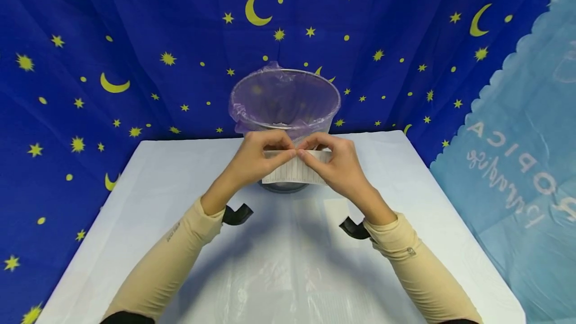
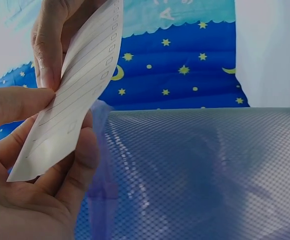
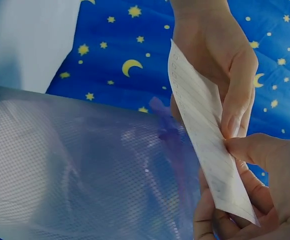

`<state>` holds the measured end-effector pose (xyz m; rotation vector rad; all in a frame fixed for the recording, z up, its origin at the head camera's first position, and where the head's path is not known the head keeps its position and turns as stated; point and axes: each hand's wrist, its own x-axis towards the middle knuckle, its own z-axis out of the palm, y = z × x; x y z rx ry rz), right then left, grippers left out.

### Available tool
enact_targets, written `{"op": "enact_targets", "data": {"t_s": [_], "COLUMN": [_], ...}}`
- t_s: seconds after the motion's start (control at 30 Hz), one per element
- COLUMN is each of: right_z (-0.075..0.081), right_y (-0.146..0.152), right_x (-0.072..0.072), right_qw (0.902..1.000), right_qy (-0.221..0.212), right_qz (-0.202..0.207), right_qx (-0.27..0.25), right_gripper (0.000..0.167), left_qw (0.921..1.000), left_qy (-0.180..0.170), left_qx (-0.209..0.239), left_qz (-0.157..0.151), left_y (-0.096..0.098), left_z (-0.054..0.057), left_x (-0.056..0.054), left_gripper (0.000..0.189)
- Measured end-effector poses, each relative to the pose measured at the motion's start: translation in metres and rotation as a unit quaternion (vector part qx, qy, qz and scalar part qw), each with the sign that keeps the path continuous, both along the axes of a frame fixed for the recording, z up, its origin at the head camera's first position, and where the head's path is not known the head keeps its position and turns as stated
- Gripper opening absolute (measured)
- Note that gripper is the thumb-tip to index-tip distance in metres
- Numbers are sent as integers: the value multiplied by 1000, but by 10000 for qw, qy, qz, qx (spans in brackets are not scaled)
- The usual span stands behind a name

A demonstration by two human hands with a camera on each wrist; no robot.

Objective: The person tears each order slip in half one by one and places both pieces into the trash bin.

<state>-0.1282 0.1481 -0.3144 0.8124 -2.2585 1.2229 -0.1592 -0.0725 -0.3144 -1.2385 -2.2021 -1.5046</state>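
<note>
Fingers and thumb of the left hand and of the right hand pinch a thin, white, ruled paper strip near the middle of its upper edge, the tips meeting; the strip hangs just below them, its long axis running left to right, neither hand nearer; beyond it, on a white-covered table, stands a round grey mesh bin with a translucent purple plastic bag over its rim.

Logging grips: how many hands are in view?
2: the left hand and right hand, pinching the paper strip side by side, in front of the mesh bin.
</note>
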Motion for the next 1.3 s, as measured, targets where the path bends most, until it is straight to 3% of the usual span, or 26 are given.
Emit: {"op": "enact_targets", "data": {"t_s": [0.53, 1.1, 1.3], "right_z": [30, 63, 72], "right_y": [-2, -5, -5], "right_x": [-1, -6, -10], "right_qw": [9994, 9978, 9979], "right_qy": [327, 493, 457], "right_qz": [-118, -396, -417], "right_qx": [-76, 207, 208], "right_gripper": [7, 9, 9], "left_qw": [9997, 9956, 9952], "left_qy": [202, 707, 732], "left_qx": [49, 333, 389], "left_qz": [98, 508, 528], "left_y": [1, 6, 8], "left_z": [32, 53, 63], "left_x": [-3, -9, -12], "left_gripper": [6, 7, 7]}}
